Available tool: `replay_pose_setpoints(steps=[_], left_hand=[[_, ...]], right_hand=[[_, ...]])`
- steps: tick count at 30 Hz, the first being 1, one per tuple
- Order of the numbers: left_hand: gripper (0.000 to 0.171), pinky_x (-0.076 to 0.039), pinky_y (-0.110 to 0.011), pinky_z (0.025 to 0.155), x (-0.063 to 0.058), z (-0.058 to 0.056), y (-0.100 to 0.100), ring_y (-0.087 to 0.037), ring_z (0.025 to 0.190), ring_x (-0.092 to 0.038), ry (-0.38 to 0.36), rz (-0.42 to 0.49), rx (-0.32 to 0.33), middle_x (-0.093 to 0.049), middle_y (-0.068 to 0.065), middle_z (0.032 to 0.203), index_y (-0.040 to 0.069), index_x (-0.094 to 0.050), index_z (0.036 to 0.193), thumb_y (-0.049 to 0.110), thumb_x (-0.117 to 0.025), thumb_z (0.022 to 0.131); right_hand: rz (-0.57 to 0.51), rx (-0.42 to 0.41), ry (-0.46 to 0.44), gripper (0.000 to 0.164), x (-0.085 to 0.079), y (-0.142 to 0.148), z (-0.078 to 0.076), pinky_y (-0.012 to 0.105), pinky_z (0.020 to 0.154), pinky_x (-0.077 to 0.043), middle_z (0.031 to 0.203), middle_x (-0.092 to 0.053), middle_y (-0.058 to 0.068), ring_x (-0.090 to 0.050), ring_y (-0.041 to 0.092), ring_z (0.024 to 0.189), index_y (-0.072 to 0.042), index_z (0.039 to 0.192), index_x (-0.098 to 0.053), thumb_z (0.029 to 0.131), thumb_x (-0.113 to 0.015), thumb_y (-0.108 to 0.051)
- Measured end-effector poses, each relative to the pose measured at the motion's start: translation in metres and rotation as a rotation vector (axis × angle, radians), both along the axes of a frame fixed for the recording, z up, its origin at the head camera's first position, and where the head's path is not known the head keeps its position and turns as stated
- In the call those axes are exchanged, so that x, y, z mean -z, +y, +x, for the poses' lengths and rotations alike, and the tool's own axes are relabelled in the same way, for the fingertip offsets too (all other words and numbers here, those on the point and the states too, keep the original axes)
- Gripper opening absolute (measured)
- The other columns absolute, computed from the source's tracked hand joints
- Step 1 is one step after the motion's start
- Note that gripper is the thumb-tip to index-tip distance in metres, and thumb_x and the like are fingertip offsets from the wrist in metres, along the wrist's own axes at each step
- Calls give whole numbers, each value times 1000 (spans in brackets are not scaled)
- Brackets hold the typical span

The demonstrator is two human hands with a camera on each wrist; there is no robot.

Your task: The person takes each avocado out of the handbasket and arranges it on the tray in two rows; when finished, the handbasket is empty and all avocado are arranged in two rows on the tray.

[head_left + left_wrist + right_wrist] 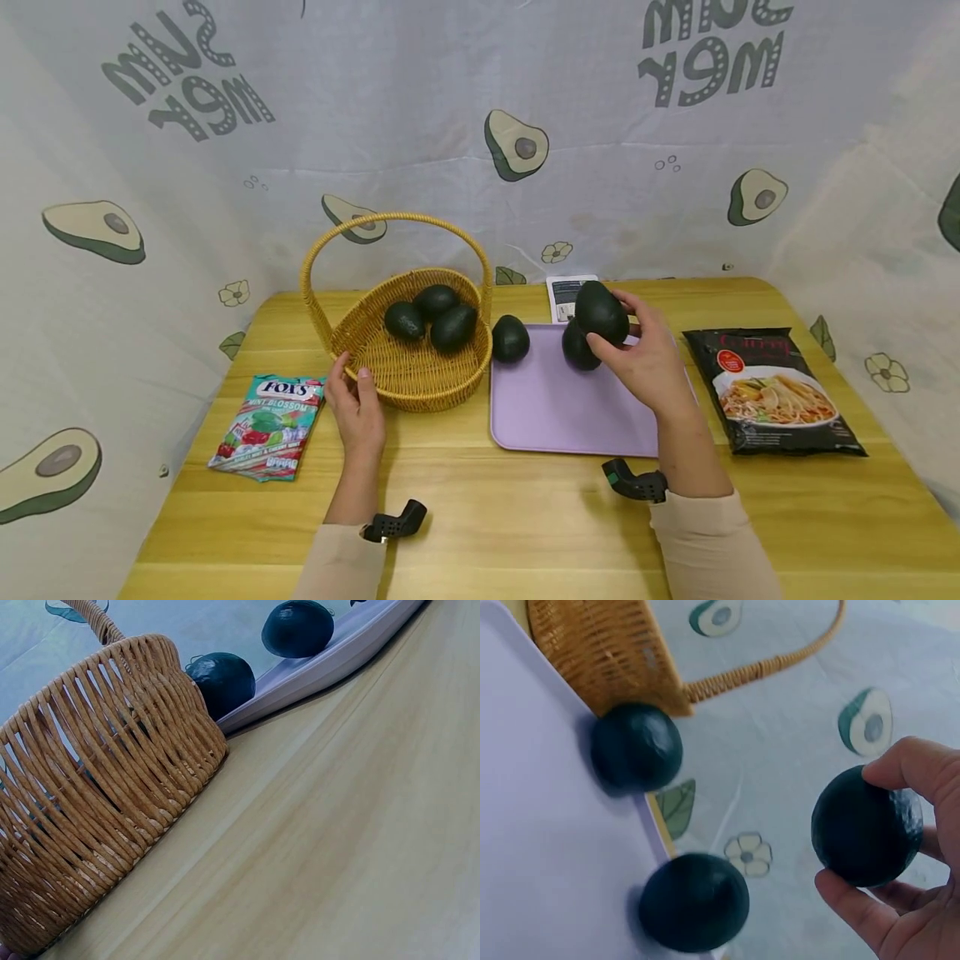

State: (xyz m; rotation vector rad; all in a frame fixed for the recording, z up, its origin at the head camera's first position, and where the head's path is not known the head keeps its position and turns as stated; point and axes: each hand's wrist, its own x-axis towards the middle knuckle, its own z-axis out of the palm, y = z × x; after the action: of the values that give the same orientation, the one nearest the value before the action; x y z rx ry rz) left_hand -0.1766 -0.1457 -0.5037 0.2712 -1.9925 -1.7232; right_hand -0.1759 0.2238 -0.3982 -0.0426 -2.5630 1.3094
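My right hand (647,354) grips a dark avocado (601,312) held up over the back of a lilac tray (577,412); the right wrist view shows fingers and thumb around this avocado (866,826). Behind and below it, partly hidden, another avocado (578,345) lies on the tray. A further avocado (511,339) sits at the tray's back left corner, beside a wicker basket (420,385) with a tall handle. Inside the basket rest three avocados (453,327). My left hand (358,410) touches the basket's front left rim, its thumb raised and the other fingers at the outer side.
Left of the basket lies a teal Fox's candy bag (272,427). A black noodle packet (772,390) lies right of the tray. Behind the tray is a white card or device (564,293), partly covered. A printed cloth (420,108) hangs along the wooden table's back edge.
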Motion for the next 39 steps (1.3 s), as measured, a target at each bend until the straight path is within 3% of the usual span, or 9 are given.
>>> replay_pose_setpoints(steps=[7, 16, 26, 39], left_hand=[[51, -34, -56, 111, -1, 1, 1, -35, 135, -38, 2, -10, -2, -24, -17, 157, 13, -35, 155, 36, -43, 109], [52, -33, -57, 113, -1, 2, 2, -36, 137, -37, -1, -17, 1, -24, -17, 157, 12, -34, 155, 37, -43, 110], [52, -33, -55, 110, 0, 2, 2, -35, 136, -37, 9, -10, -3, -25, -18, 155, 10, -34, 155, 35, -42, 110], [53, -31, -58, 112, 0, 2, 2, -36, 138, -36, 13, -8, -2, -23, -18, 158, 12, -34, 156, 37, -43, 110]], right_hand=[[19, 97, -80, 75, 3, 30, 4, 61, 89, -51, 153, -42, 27, -51, 52, 126, -13, 157, -37, 93, -73, -28], [19, 189, -164, 82, 25, 63, 2, 67, 100, -42, 156, -39, 30, -46, 53, 131, -8, 159, -29, 93, -72, -30], [135, 185, -256, 82, 47, 80, -5, 69, 100, -41, 150, -41, 37, -47, 56, 129, -1, 157, -30, 93, -72, -31], [187, 200, -242, 81, 55, 78, -8, 70, 102, -39, 147, -43, 37, -44, 55, 132, -1, 157, -31, 93, -71, -29]])
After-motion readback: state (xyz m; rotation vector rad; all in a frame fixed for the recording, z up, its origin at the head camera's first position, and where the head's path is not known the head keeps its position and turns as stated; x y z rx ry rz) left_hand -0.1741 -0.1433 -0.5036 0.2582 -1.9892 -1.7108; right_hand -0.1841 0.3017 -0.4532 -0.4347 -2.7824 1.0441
